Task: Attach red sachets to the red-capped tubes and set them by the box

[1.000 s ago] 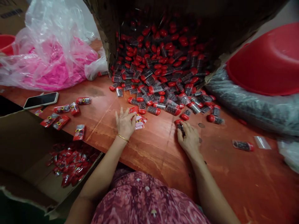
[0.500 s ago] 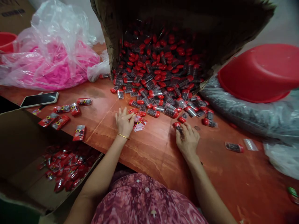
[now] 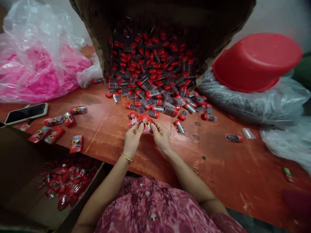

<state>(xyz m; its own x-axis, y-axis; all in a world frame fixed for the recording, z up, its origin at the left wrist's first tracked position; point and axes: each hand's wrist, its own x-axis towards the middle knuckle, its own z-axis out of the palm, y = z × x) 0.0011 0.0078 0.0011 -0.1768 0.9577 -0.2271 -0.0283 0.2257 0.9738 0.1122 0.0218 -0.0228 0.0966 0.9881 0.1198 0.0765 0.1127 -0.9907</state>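
Between the fingertips of my left hand (image 3: 133, 137) and my right hand (image 3: 161, 137) is a small red printed wrapper (image 3: 145, 118), pinched at both its sides. More red printed wrappers (image 3: 132, 116) lie on the table just beyond my left fingers. A small clear bottle (image 3: 180, 126) with a red cap and dark contents lies on its side, to the right of my right hand and apart from it. Just past the wrappers a large heap of the same red-capped bottles (image 3: 155, 81) spills out of a tipped cardboard box (image 3: 97, 35).
Several wrapped red bottles (image 3: 76, 144) and a phone (image 3: 26, 113) lie at the left. Below the table edge, a carton (image 3: 14, 187) holds more wrapped ones. A pink-filled plastic bag (image 3: 46, 71) stands back left. A red basin (image 3: 255, 61) rests on a filled bag (image 3: 243, 100) at right.
My right hand has let go of a red-capped bottle and moved left to the wrappers. Both hands now grip one wrapper. The view has shifted slightly.
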